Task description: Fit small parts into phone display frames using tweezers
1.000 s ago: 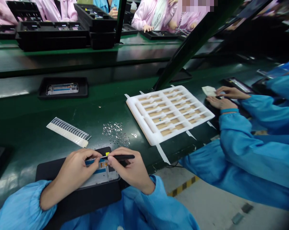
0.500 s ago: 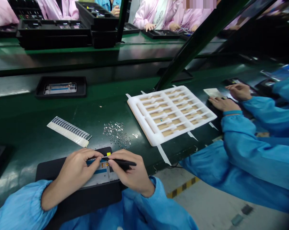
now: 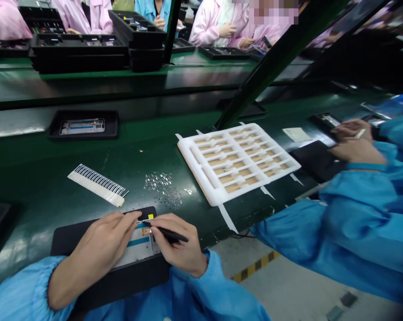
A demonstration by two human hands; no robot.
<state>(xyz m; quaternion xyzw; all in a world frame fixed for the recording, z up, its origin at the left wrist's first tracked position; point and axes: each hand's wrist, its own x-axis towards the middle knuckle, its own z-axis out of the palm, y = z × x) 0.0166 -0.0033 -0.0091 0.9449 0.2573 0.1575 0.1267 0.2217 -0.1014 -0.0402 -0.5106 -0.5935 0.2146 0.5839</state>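
In front of me a silver phone frame (image 3: 139, 252) with blue strips lies in a black tray (image 3: 131, 281). My left hand (image 3: 103, 243) lies over its left part, fingers stretched out, fingertips at the frame's far edge. My right hand (image 3: 181, 240) is closed on black tweezers (image 3: 173, 235), whose tip points at the same edge beside the left fingertips. An orange patch (image 3: 145, 231) shows on the frame just below the tip. Whatever the tip touches is too small to make out. A yellow sticker (image 3: 150, 216) marks the tray's far corner.
Beyond the tray lie a strip card of thin pieces (image 3: 96, 185) and scattered small metal bits (image 3: 163, 189). A white foam rack (image 3: 218, 196) stands to the right. Another tray with a phone frame (image 3: 83, 126) sits farther back. A co-worker's hands (image 3: 358, 142) are at right.
My left fingers have gone from a pinch at the frame's edge to lying straighter across it. The tweezers' tip has shifted slightly left. The co-worker's hands moved right, off the pale pad.
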